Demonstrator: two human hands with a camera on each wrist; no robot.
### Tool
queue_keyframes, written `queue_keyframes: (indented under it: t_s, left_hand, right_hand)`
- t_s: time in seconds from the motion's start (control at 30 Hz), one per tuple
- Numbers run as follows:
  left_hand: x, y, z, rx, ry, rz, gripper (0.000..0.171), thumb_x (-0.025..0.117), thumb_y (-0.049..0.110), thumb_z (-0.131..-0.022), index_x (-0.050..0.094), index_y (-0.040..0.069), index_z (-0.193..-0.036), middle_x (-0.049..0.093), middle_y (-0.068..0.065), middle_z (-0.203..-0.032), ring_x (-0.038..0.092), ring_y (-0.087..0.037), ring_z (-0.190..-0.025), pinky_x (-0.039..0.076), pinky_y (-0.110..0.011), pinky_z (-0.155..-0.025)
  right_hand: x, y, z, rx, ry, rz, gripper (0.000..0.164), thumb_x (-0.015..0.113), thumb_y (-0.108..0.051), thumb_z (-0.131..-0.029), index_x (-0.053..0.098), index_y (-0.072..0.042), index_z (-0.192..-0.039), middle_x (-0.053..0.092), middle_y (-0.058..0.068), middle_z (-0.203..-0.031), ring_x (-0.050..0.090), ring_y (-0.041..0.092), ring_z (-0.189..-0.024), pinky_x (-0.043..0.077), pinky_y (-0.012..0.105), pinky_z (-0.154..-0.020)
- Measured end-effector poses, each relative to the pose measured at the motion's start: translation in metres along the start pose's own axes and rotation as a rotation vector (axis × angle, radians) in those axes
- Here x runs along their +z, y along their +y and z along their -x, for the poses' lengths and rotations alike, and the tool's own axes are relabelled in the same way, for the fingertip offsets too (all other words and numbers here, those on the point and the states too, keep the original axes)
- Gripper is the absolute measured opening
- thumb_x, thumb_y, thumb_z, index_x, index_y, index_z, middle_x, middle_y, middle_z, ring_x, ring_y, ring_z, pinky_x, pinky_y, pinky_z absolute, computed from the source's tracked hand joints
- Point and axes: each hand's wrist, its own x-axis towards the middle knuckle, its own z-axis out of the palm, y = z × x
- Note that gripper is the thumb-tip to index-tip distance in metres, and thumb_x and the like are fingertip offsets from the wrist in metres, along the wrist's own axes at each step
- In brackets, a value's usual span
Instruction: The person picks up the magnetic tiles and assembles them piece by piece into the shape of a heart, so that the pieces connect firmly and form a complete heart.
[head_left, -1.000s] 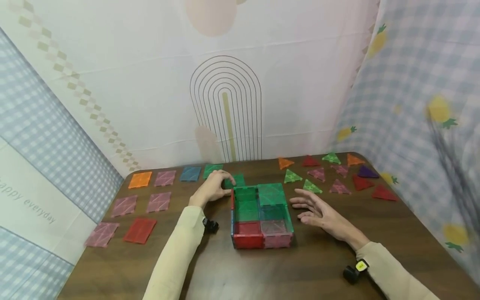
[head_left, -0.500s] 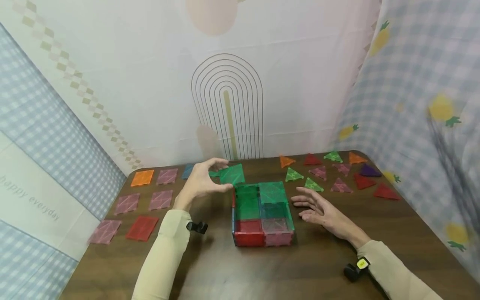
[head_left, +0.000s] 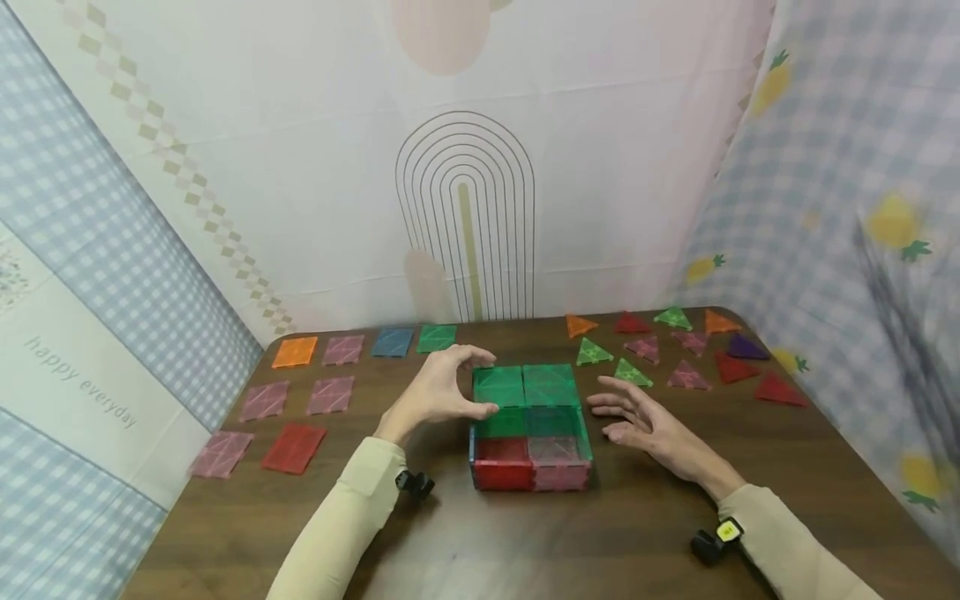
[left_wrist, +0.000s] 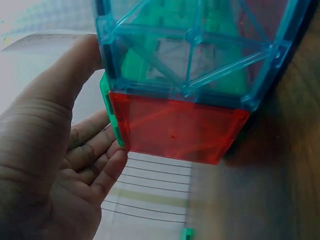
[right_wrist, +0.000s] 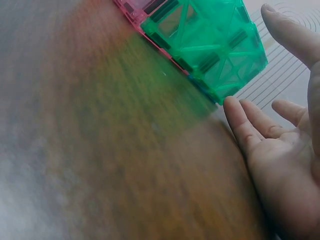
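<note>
A low open-topped box of see-through magnetic tiles (head_left: 503, 476) stands mid-table, with red, pink, blue and green sides. Two green square tiles lie flat over its back half. The left one, a green square magnetic tile (head_left: 498, 387), is gripped by my left hand (head_left: 438, 390), thumb at its near edge and fingers toward its far edge. In the left wrist view, the box's red tile (left_wrist: 175, 131) and blue tile (left_wrist: 190, 60) face the camera, beside the hand. My right hand (head_left: 656, 433) hovers beside the box's right side, fingers loosely spread and holding nothing.
Square tiles lie flat on the left, among them a red one (head_left: 294, 448), an orange one (head_left: 295, 352) and a green one (head_left: 437, 337). Several triangle tiles (head_left: 595, 352) lie at the back right. A patterned cloth (head_left: 337, 167) hangs behind the table (head_left: 480, 550).
My left hand has lifted the green square tile from the table behind the box and brought it right, onto the box's back left top. My right hand stays about where it was.
</note>
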Motion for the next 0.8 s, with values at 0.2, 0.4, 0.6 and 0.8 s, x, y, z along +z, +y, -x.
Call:
queue_keyframes:
  t_s: [0.2, 0.4, 0.6, 0.8]
  left_hand:
    - [0.001, -0.005, -0.002, 0.008, -0.019, 0.0, 0.074, 0.099, 0.041, -0.085, 0.068, 0.018, -0.149, 0.071, 0.003, -0.141, 0.062, -0.02, -0.126, 0.055, -0.049, -0.109]
    - [-0.019, -0.032, -0.001, -0.077, 0.096, 0.099, 0.079, 0.089, 0.052, -0.094, 0.057, 0.029, -0.162, 0.06, 0.004, -0.161, 0.055, -0.034, -0.147, 0.044, -0.065, -0.121]
    - [-0.029, -0.074, 0.01, -0.23, 0.198, 0.059, 0.086, 0.084, 0.051, -0.097, 0.048, 0.022, -0.169, 0.048, -0.007, -0.173, 0.046, -0.043, -0.156, 0.039, -0.07, -0.123]
    - [-0.023, -0.098, 0.016, -0.313, 0.105, 0.029, 0.096, 0.085, 0.046, -0.097, 0.039, 0.011, -0.173, 0.041, -0.017, -0.176, 0.036, -0.045, -0.163, 0.032, -0.069, -0.129]
  right_hand:
    - [-0.001, 0.002, 0.001, 0.007, 0.01, 0.003, 0.075, 0.054, -0.003, -0.115, 0.012, -0.005, -0.178, 0.033, 0.035, -0.171, 0.05, 0.031, -0.152, 0.055, 0.041, -0.114]
    - [0.0, 0.002, -0.002, 0.011, 0.005, -0.009, 0.076, 0.054, -0.002, -0.115, 0.011, -0.004, -0.178, 0.032, 0.036, -0.171, 0.05, 0.033, -0.153, 0.055, 0.042, -0.115]
    - [0.0, 0.001, -0.003, 0.016, 0.003, -0.008, 0.075, 0.053, -0.003, -0.115, 0.011, -0.003, -0.177, 0.034, 0.035, -0.171, 0.051, 0.033, -0.151, 0.055, 0.042, -0.114]
    - [-0.001, 0.002, -0.002, 0.005, 0.0, 0.0, 0.075, 0.052, -0.002, -0.115, 0.01, -0.003, -0.177, 0.034, 0.035, -0.17, 0.051, 0.032, -0.151, 0.054, 0.043, -0.115]
